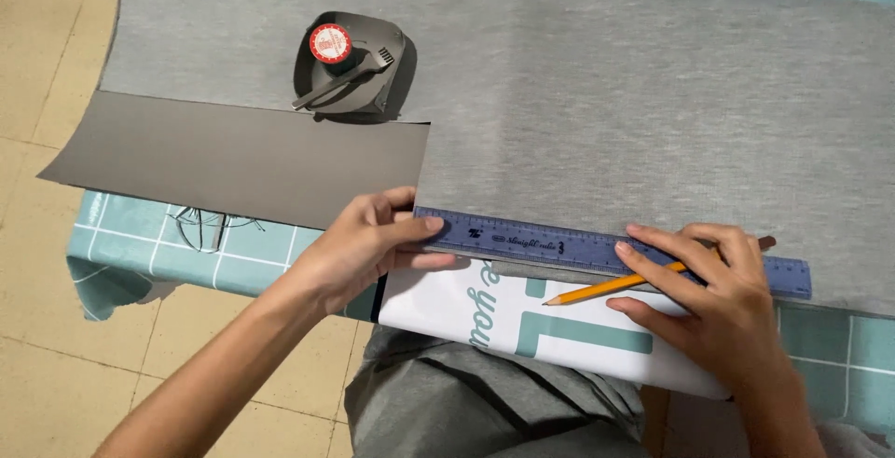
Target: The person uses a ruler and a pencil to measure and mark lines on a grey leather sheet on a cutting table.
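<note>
Two bare hands at work in the single head view, both pressed on a blue ruler (pixel 611 251) laid along the near edge of a grey fabric sheet (pixel 653 113). Left hand (pixel 359 248) pinching the ruler's left end, thumb on top, fingers curled under the sheet's corner; closed on ruler and fabric together. Right hand (pixel 722 304) spread flat over the ruler's right part, fingers narrow around a yellow pencil (pixel 620 284) whose tip points left, lying just below the ruler's lower edge and not yet on the cloth. Under the fabric, a white printed board (pixel 494 323) over a teal checked table cover (pixel 186 248). Farther off, resting on the cloth at upper left, a dark grey cup-shaped holder with a red round label (pixel 350 66); beside it a darker grey strip (pixel 233 155) reaching left past the table edge. For a clean line, by judgement: firm even pressure at both ends of the ruler to stop the soft knit creeping, edge kept parallel to the hem, pencil tilted close against the ruler, light strokes drawn rather than pushed to avoid stretching the cloth.
</note>
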